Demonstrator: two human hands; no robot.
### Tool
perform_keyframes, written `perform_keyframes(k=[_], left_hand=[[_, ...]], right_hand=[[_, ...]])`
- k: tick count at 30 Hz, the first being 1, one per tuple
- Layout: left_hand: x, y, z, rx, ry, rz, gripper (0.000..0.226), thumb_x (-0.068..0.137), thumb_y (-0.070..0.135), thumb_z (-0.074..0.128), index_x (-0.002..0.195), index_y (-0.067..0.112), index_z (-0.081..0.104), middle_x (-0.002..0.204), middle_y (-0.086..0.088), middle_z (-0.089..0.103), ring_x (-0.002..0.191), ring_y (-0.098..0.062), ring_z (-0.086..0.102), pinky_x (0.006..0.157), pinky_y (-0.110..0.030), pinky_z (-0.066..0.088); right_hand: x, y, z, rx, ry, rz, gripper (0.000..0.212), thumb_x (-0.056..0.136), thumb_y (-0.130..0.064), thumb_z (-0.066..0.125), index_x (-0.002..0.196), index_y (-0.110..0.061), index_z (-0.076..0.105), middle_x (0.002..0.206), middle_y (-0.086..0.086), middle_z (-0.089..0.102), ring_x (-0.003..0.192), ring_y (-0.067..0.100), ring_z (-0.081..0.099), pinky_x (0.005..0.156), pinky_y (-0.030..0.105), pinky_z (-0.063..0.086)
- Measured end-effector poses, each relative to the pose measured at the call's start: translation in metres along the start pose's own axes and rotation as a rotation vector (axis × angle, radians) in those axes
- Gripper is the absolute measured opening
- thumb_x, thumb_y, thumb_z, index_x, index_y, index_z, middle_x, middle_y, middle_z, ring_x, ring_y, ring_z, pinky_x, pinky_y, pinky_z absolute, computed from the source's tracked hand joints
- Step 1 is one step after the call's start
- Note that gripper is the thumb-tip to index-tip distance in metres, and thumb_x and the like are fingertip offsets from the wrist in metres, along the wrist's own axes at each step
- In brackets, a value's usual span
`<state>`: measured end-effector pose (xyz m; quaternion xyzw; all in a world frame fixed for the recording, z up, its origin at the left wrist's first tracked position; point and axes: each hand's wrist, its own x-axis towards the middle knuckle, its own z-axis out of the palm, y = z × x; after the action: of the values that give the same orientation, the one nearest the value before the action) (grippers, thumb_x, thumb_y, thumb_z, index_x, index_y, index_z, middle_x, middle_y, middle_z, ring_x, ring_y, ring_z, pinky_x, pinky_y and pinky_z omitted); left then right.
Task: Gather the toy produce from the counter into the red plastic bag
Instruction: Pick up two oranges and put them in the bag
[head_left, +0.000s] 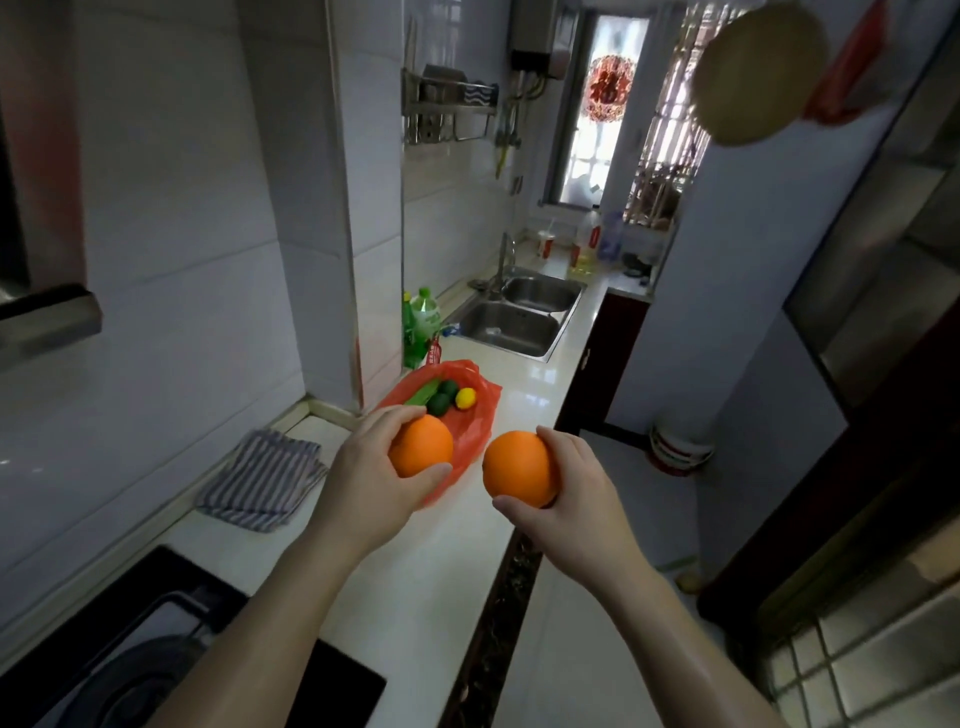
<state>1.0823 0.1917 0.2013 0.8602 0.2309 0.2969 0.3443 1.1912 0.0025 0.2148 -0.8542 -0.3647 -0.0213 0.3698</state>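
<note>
A red plastic bag (480, 415) lies slumped open on a white kitchen counter (519, 384), its mouth spread wide toward the person, a position that leaves the opening free to take fruit from above. A toy lemon (466, 398), two dark green fruits (441, 402) and a long green vegetable (418, 396) already sit inside. The left hand (374, 467) grips one toy orange (422, 447) between thumb and curled fingers at the bag's near edge, seemingly the first to be dropped in. The right hand (576, 483) cups a second orange (517, 470) off the bag's right side, over the counter's front edge, apparently waiting its turn. The hands are apart, each clamped on its own fruit, both raised off the counter. A folded striped cloth (265, 480) rests to the left by the tiled wall. Green bottles (423, 317) and a double sink (511, 325) stand beyond the bag, and a black hob (156, 649) sits nearest the camera.
</note>
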Motion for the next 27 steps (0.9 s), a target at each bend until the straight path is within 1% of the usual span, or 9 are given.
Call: perform_keyframes(k=[6, 12, 17, 21, 25, 27], left_hand=[[0.041, 0.003, 0.046, 0.050, 0.019, -0.042, 0.068, 0.074, 0.045, 0.078, 0.133, 0.038, 0.045, 0.137, 0.010, 0.047, 0.117, -0.016, 0.050, 0.091, -0.044, 0.053], [0.085, 0.018, 0.093, 0.053, 0.107, -0.072, 0.061, 0.071, 0.042, 0.080, 0.125, 0.040, 0.051, 0.122, 0.020, 0.047, 0.110, -0.011, 0.051, 0.089, -0.037, 0.050], [0.119, 0.028, 0.121, 0.068, 0.141, -0.113, 0.062, 0.070, 0.045, 0.079, 0.125, 0.042, 0.051, 0.128, 0.018, 0.051, 0.111, -0.009, 0.051, 0.093, -0.040, 0.050], [0.144, 0.019, 0.135, 0.055, 0.176, -0.134, 0.061, 0.069, 0.044, 0.080, 0.123, 0.040, 0.053, 0.124, 0.016, 0.053, 0.109, -0.009, 0.053, 0.092, -0.042, 0.051], [0.171, 0.000, 0.145, 0.061, 0.204, -0.177, 0.062, 0.069, 0.047, 0.079, 0.125, 0.040, 0.052, 0.124, 0.015, 0.052, 0.110, -0.012, 0.054, 0.091, -0.043, 0.051], [0.185, -0.015, 0.151, 0.052, 0.231, -0.196, 0.063, 0.069, 0.049, 0.078, 0.125, 0.041, 0.052, 0.124, 0.014, 0.052, 0.110, -0.012, 0.054, 0.091, -0.044, 0.052]], right_hand=[[0.057, 0.053, 0.000, 0.008, -0.022, -0.023, 0.085, 0.069, -0.055, 0.074, 0.139, -0.030, 0.034, 0.135, -0.011, 0.040, 0.115, 0.010, 0.044, 0.089, 0.024, 0.041], [0.124, 0.104, -0.014, 0.069, -0.056, -0.085, 0.085, 0.067, -0.051, 0.077, 0.138, -0.028, 0.036, 0.130, -0.011, 0.041, 0.112, 0.010, 0.046, 0.088, 0.024, 0.040], [0.174, 0.133, -0.023, 0.076, -0.092, -0.130, 0.083, 0.067, -0.052, 0.077, 0.136, -0.030, 0.037, 0.129, -0.011, 0.043, 0.109, 0.009, 0.046, 0.086, 0.024, 0.041], [0.208, 0.149, -0.016, 0.105, -0.125, -0.154, 0.083, 0.067, -0.050, 0.077, 0.137, -0.027, 0.038, 0.129, -0.010, 0.043, 0.113, 0.011, 0.046, 0.091, 0.028, 0.042], [0.245, 0.158, 0.001, 0.097, -0.181, -0.189, 0.082, 0.067, -0.049, 0.077, 0.136, -0.029, 0.038, 0.129, -0.010, 0.044, 0.114, 0.010, 0.045, 0.092, 0.026, 0.040], [0.265, 0.161, 0.013, 0.083, -0.208, -0.222, 0.083, 0.067, -0.050, 0.078, 0.137, -0.029, 0.037, 0.130, -0.010, 0.043, 0.115, 0.010, 0.044, 0.093, 0.027, 0.041]])
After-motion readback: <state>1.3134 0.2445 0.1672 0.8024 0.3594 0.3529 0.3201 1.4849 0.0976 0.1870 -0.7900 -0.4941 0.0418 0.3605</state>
